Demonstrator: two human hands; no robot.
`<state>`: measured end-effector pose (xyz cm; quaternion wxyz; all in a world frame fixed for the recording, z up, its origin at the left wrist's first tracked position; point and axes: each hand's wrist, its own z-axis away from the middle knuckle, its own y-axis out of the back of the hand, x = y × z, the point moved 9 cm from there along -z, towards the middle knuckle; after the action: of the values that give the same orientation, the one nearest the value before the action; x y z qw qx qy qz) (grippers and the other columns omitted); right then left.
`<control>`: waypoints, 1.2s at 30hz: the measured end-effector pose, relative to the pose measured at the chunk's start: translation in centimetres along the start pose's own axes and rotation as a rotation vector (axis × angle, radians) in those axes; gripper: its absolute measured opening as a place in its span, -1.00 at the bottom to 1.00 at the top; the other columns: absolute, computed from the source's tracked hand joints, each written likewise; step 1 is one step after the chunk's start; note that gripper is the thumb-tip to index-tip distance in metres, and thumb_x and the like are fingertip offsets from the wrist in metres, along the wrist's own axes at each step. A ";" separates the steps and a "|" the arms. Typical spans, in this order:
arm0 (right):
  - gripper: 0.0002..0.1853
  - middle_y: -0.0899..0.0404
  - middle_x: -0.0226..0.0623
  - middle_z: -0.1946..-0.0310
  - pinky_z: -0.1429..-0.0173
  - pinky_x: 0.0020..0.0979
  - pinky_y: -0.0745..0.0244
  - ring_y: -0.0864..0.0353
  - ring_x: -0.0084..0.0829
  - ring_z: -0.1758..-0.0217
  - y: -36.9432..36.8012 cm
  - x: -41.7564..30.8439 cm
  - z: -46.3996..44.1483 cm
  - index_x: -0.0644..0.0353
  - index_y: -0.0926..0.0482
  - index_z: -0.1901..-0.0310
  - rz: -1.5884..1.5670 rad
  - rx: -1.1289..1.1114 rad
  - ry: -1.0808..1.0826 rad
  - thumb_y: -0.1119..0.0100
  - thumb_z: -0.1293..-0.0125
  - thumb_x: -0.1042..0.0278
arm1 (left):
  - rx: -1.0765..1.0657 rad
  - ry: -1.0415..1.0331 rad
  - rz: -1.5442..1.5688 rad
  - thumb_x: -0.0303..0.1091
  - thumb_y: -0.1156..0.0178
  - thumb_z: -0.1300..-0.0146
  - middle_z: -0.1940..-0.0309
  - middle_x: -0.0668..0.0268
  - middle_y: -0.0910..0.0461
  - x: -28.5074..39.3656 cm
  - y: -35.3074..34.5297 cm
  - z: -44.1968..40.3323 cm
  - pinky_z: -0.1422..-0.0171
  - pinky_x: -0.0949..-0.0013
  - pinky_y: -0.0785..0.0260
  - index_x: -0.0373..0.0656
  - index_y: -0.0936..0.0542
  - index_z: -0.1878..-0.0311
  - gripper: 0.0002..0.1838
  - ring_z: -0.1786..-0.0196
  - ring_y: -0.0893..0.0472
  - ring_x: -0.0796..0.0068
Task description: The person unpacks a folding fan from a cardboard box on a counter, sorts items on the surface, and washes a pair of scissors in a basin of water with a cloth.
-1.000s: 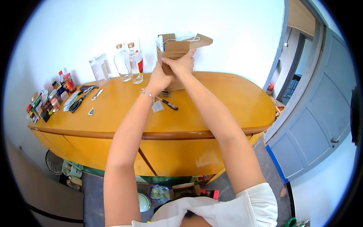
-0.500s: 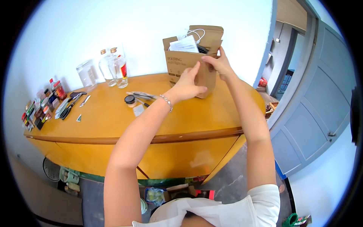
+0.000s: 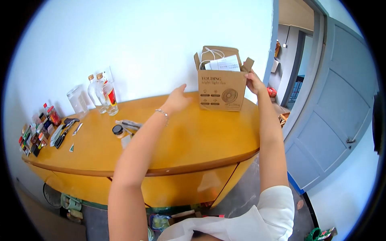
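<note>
A brown cardboard box (image 3: 217, 94) with a fan drawing and "FOLDING night light fan" on its front stands upright on the wooden cabinet top (image 3: 189, 136). Its top flaps are up, and a white cable (image 3: 211, 51) and a printed white sheet (image 3: 225, 63) stick out. My right hand (image 3: 255, 83) grips the box's upper right edge beside a flap. To the left of the box, apart from it, my left hand (image 3: 178, 99) is held over the cabinet top with fingers spread, holding nothing. A bracelet circles the left wrist.
Two glass bottles (image 3: 103, 96) and a clear container (image 3: 77, 101) stand left by the wall. Nearer are a small black-lidded jar (image 3: 118, 130) and scissors (image 3: 61, 139). Small jars (image 3: 42, 138) crowd the far left. A grey door (image 3: 331, 108) is at the right.
The box has moved right and now stands with its printed front facing me. My left hand has come away from it; my right hand stays at its right side. The view has shifted right.
</note>
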<state>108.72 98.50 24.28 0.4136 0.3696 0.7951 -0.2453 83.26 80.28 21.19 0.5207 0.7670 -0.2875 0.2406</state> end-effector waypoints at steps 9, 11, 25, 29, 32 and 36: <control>0.06 -0.32 0.10 -0.12 -0.30 -0.10 -0.01 -0.22 -0.19 -0.27 3.2 1.1 -2.4 0.14 -0.03 -0.32 0.019 0.128 -0.377 0.46 0.00 -0.64 | -0.063 -0.112 0.476 -0.35 -0.42 0.19 -0.18 -0.08 -0.22 5.8 -4.6 -7.2 -0.26 0.27 -0.23 -0.43 0.30 -0.31 0.19 -0.23 -0.30 0.20; -0.04 -0.36 0.09 -0.07 -0.27 -0.13 -0.09 -0.29 -0.18 -0.20 2.9 1.6 -3.6 0.16 -0.12 -0.28 -0.159 0.156 -0.323 0.32 -0.06 -0.55 | -0.048 -0.129 0.530 -0.40 -0.44 0.22 -0.18 -0.05 -0.22 5.5 -5.0 -7.9 -0.25 0.28 -0.24 -0.42 0.33 -0.31 0.23 -0.23 -0.31 0.23; -0.29 -0.49 -0.07 0.15 0.07 -0.41 -0.41 -0.50 -0.38 0.15 0.1 -0.7 -9.4 0.38 -0.22 -0.16 -0.039 0.282 0.135 -0.31 -0.07 0.18 | 0.141 -0.293 0.304 -0.47 -0.45 0.30 -0.08 0.07 -0.43 4.1 -1.0 -11.3 -0.22 0.37 -0.26 -0.22 0.03 -0.35 0.11 -0.10 -0.45 0.29; -0.39 -0.56 -0.16 0.34 0.13 -0.41 -0.40 -0.54 -0.37 0.27 2.1 0.3 -10.3 0.44 -0.44 0.03 0.265 0.422 0.120 0.00 -0.22 -0.08 | 0.181 -0.213 0.265 -0.39 -0.48 0.33 -0.06 0.09 -0.45 1.2 -1.1 -13.1 -0.21 0.38 -0.26 -0.23 -0.12 -0.31 0.05 -0.11 -0.46 0.29; -0.23 -0.56 -0.16 0.45 0.17 -0.37 -0.39 -0.54 -0.30 0.34 4.2 2.4 -10.4 0.43 -0.55 0.20 0.429 0.580 0.015 0.37 -0.29 -0.27 | 0.185 -0.078 0.170 -0.29 -0.50 0.34 -0.05 0.09 -0.46 -0.5 -0.9 -14.0 -0.21 0.40 -0.26 -0.22 -0.11 -0.31 0.07 -0.11 -0.46 0.28; -0.22 -0.55 -0.15 0.34 0.19 -0.33 -0.39 -0.52 -0.30 0.27 2.6 2.4 -6.7 0.39 -0.51 0.15 0.409 0.519 -0.252 0.35 -0.24 -0.33 | 0.228 -0.041 0.155 -0.27 -0.49 0.33 -0.03 0.08 -0.48 0.1 -0.7 -13.4 -0.19 0.41 -0.28 -0.21 -0.11 -0.31 0.07 -0.09 -0.47 0.28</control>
<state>106.66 105.60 25.65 0.4414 0.5807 0.5586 -0.3949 82.92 93.01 25.38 0.4039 0.8016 -0.3271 0.2954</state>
